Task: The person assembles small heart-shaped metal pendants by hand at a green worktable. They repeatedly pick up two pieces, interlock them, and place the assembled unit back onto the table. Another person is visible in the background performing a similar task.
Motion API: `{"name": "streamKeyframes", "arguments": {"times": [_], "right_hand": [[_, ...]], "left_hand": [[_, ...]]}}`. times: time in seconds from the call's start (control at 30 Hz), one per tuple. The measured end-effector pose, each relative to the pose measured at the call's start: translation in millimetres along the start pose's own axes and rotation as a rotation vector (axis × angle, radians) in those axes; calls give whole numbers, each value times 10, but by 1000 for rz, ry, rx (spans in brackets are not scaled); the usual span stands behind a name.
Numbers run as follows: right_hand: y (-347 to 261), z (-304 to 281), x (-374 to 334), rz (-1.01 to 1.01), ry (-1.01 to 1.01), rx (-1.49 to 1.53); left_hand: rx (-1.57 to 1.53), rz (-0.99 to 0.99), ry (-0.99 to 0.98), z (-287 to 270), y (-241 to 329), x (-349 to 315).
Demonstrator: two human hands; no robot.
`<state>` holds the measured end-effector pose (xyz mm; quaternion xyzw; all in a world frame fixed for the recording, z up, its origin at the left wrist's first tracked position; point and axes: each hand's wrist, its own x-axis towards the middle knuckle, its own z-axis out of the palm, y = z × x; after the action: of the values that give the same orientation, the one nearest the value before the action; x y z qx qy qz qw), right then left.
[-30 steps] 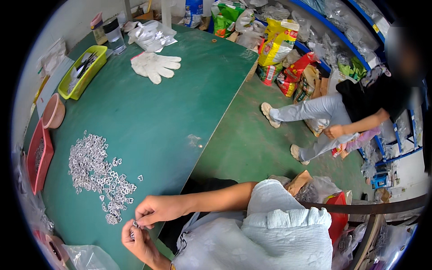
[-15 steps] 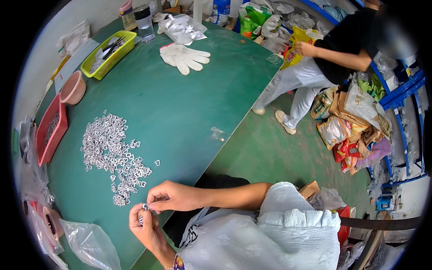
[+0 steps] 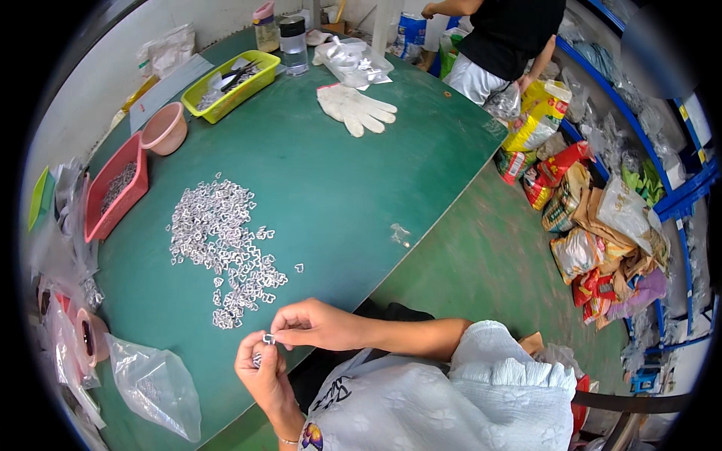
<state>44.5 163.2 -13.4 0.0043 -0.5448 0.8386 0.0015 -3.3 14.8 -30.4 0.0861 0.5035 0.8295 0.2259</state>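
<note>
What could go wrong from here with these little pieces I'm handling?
The small silvery piece held between the right hand and left hand might slip, and with the table edge so near, it could drop to the floor.
More pieces gathered in the left hand could spill if that grip loosens.
The lone piece beside the heap lies close to the right hand, which might knock it away.

The left hand [image 3: 262, 374] partly hides the silvery pieces [image 3: 257, 361] it holds.

Two hands [image 3: 260, 370] [image 3: 314, 325], many heart-shaped pieces [image 3: 204, 220], one glove [image 3: 353, 110], two bottles [image 3: 294, 52] [image 3: 265, 34]
</note>
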Motion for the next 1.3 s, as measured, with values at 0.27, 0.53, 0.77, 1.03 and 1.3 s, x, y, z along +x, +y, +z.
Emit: {"name": "streamKeyframes", "arguments": {"times": [0.27,0.53,0.77,1.03,1.3], "right_hand": [[-31,25,17,31,-7,-32],[-103,60,0,58,-2,32],[-185,156,4,102,13,27],[-122,145,-50,69,40,-15],[-107,138,-24,-47,40,-90]], "left_hand": [[-29,-15,71,128,117,-21],[26,31,27,141,128,-17],[79,40,88,138,197,-54],[170,72,-18,59,241,-87],[188,74,-28,68,247,-80]]}}
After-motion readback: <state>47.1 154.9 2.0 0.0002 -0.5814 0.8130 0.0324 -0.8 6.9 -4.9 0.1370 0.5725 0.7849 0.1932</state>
